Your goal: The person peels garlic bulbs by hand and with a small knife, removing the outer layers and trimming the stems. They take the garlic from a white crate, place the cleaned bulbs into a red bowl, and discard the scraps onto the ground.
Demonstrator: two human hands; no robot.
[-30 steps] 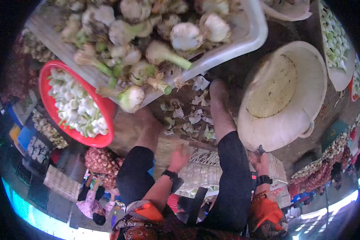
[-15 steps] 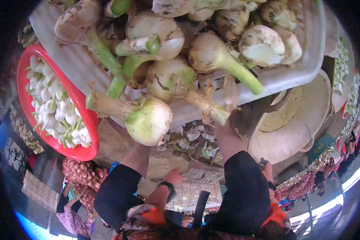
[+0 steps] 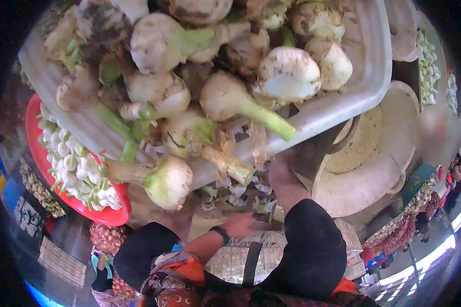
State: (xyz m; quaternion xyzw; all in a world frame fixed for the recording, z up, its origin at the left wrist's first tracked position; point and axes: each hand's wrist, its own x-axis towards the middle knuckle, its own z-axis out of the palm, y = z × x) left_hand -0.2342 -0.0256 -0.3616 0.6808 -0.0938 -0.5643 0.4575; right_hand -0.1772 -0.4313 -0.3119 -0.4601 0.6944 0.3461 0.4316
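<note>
My left hand [image 3: 241, 225], with a black band at the wrist, reaches rightward between my knees, above a pale woven mat or crate [image 3: 256, 245]. Motion smears its fingers, so whether anything is in them does not show. My right hand is out of sight; only a bit of orange sleeve [image 3: 344, 286] shows beside my right knee. Beyond the hand stands a white plastic crate [image 3: 322, 125] heaped with soil-stained garlic bulbs [image 3: 287, 74] with cut green stems. One garlic bulb [image 3: 170, 183] hangs over the crate's near edge.
A red basin [image 3: 119, 207] full of cleaned white garlic [image 3: 74, 163] stands at left. At right sits a pale tub [image 3: 338, 192]. Papery peelings [image 3: 236, 192] litter the ground below the crate. Pinkish bulbs in net bags [image 3: 107, 236] lie at lower left.
My left hand has moved to the right, its fingers now blurred. My right hand, earlier seen beside my right knee with something small and dark, has gone out of view. The camera view has shifted.
</note>
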